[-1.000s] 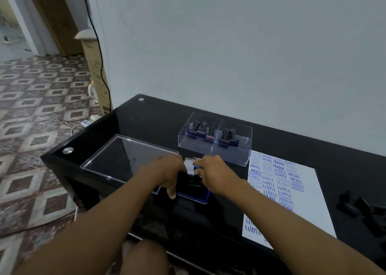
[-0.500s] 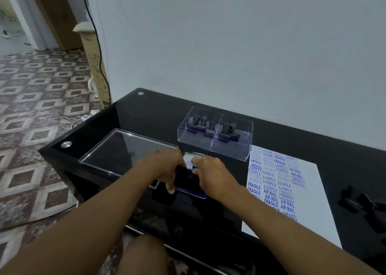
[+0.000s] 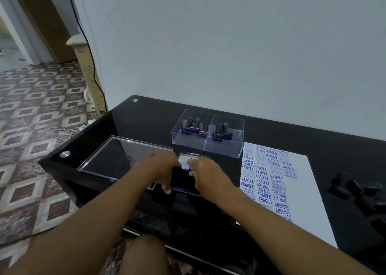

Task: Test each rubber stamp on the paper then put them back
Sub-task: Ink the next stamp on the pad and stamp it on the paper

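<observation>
A blue ink pad [image 3: 183,182] lies on the black table [image 3: 292,137] between my hands, its silver lid [image 3: 184,159] raised at the far side. My left hand [image 3: 161,170] grips the pad's left edge, thumb down its front. My right hand [image 3: 205,173] holds the right edge with fingers curled over the top. A clear plastic box [image 3: 208,133] behind holds several black-handled stamps [image 3: 200,126]. White paper [image 3: 277,182] covered in blue prints lies to the right. More black stamps [image 3: 359,191] lie loose at the far right.
The box's clear flat lid [image 3: 123,157] lies on the table to the left of my hands. A cardboard carton [image 3: 87,70] and a black cable [image 3: 87,49] stand by the wall beyond the table's left end. My knee [image 3: 144,254] is below the table's front edge.
Both hands have stayed on the ink pad. The view has shifted slightly, and more of the stamped paper shows.
</observation>
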Demonstrator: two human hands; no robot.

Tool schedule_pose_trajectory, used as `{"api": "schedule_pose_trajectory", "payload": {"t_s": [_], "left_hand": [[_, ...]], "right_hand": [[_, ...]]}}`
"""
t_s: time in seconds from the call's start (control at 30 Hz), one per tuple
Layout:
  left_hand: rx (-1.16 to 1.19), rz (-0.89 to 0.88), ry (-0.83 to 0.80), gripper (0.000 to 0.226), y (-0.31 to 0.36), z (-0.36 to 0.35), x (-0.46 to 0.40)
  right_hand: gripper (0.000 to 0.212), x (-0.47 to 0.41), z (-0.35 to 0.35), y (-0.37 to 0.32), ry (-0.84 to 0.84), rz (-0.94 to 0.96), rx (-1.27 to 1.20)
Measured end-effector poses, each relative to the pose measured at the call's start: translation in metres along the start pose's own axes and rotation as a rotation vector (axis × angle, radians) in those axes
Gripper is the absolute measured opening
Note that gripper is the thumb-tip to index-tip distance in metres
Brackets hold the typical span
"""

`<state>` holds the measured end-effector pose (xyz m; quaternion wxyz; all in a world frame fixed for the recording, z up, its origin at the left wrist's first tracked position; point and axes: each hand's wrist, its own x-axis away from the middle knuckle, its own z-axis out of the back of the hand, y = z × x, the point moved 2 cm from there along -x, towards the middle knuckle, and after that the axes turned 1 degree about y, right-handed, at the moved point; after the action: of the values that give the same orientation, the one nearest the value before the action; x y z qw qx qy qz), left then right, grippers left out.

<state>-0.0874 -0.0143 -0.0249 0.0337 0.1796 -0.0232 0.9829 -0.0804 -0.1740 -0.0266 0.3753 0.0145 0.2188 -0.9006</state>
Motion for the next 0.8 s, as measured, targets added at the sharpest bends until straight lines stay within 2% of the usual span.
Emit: {"api": "schedule_pose_trajectory", "payload": {"t_s": [0.13,0.33,0.47,0.63,0.8], "left_hand": [[-0.062,0.057,-0.043,0.098,0.007,0.003,0.004],[-0.061,-0.040,0.058,0.100,0.054,0.028,-0.004],[0.001,-0.167,0.102,0.096,0.107,0.038,-0.019],[0.195,-0.293,0.083,0.078,0.173,0.038,-0.037],[0.198,-0.295,-0.006,0.099,0.201,0.022,-0.062]], "right_hand": [[0.011,0.005,0.036,0.012,0.101,-0.104,-0.094],[0.019,0.038,0.075,0.051,0.182,-0.162,-0.056],[0.015,0.072,0.090,0.085,0.162,-0.245,-0.072],[0.035,0.111,0.110,0.142,0.175,-0.389,-0.072],[0.042,0.128,0.125,0.186,0.188,-0.445,-0.044]]}}
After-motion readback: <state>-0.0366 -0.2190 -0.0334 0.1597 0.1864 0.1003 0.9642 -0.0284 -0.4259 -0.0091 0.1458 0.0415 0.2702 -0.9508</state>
